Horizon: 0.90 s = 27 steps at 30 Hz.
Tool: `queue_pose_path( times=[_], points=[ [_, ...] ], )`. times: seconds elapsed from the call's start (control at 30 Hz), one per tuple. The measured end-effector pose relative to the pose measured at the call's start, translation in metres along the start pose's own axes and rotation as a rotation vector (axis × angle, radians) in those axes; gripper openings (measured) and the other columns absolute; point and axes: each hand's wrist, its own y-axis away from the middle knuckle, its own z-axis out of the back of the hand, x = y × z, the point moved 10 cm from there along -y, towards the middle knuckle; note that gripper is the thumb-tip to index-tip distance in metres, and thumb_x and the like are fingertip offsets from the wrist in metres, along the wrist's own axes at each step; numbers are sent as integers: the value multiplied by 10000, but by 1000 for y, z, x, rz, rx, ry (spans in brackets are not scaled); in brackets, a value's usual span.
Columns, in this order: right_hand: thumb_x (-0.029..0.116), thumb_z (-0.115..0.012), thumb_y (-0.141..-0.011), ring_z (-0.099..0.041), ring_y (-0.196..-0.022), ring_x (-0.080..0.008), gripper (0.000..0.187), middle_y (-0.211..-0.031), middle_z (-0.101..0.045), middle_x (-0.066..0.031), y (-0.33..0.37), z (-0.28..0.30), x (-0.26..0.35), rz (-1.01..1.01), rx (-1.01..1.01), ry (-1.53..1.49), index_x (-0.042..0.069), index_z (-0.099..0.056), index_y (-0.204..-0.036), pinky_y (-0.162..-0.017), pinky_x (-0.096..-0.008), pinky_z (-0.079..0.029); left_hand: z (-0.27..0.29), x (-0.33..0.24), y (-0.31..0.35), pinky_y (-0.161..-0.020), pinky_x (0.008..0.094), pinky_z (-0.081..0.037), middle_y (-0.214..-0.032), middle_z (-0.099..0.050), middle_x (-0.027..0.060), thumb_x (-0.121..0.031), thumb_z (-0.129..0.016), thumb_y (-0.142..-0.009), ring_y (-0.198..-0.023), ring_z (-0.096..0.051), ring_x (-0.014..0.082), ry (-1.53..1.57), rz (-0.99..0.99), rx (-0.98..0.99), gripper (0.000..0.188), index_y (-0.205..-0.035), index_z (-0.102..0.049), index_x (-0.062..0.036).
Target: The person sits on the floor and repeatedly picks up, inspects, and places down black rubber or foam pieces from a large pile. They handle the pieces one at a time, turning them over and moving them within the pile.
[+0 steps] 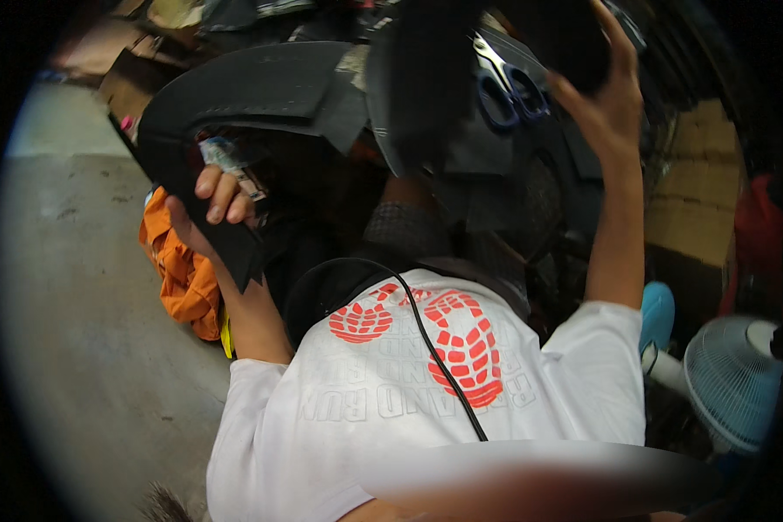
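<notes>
My left hand [226,198] is closed round the narrow end of a long, curved black sheet [244,83]. That sheet arches up and to the right, and its pointed tip hangs below my fingers. At the upper right, my right hand [616,113] grips the edge of a dark, blurred black piece [574,39], thumb on the near side. Part of this piece runs out of the picture's top. Between its dark parts lie scissors [509,91] with blue handles, partly covered at the blades. Whether the two black pieces join cannot be made out.
An orange cloth [178,265] lies beside my left forearm on the grey floor [87,304]. Brown cardboard [692,187] stands to the right, above a light blue fan [731,383]. A black cord [431,352] runs down over my white shirt.
</notes>
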Motion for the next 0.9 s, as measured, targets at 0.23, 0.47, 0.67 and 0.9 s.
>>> queue_pose_path(
  times=[0.23, 0.47, 0.67, 0.9],
  points=[
    [107, -734, -708, -520, -933, -150, 988, -1066, -524, -56, -36, 10, -31, -36, -115, -574, 108, -174, -1522, -821, -267, -454, 0, -3, 3, -662, 305, -511, -934, -544, 86, -190, -639, -893, -728, -555, 132, -24, -14, 3, 705, -1453, -256, 3],
    [54, -660, -805, -656, -960, -307, 787, -1078, -616, -181, 29, 125, -99, -303, -281, -637, 10, -199, -1441, -930, -433, -509, -1, -4, -1, -640, 322, -552, -929, -568, 90, -227, -655, -893, -729, -594, 141, 30, 7, 27, 425, -1179, -478, 33],
    [150, -628, -761, -606, -989, -225, 745, -1100, -598, -162, 102, 132, -110, -659, -175, -690, 77, -335, -1441, -880, -344, -502, -6, 10, -14, -648, 343, -557, -934, -577, 86, -283, -665, -891, -742, -609, 143, 71, 80, 61, 331, -944, -584, 33],
    [179, -701, -618, -567, -1027, -237, 875, -1093, -597, -110, 163, 58, -79, -651, 358, -198, 191, -413, -1444, -929, -367, -453, -13, 10, -13, -637, 282, -542, -916, -575, 87, -168, -658, -887, -710, -586, 119, 1, 43, 63, 686, -1430, -292, 34]
  ],
)
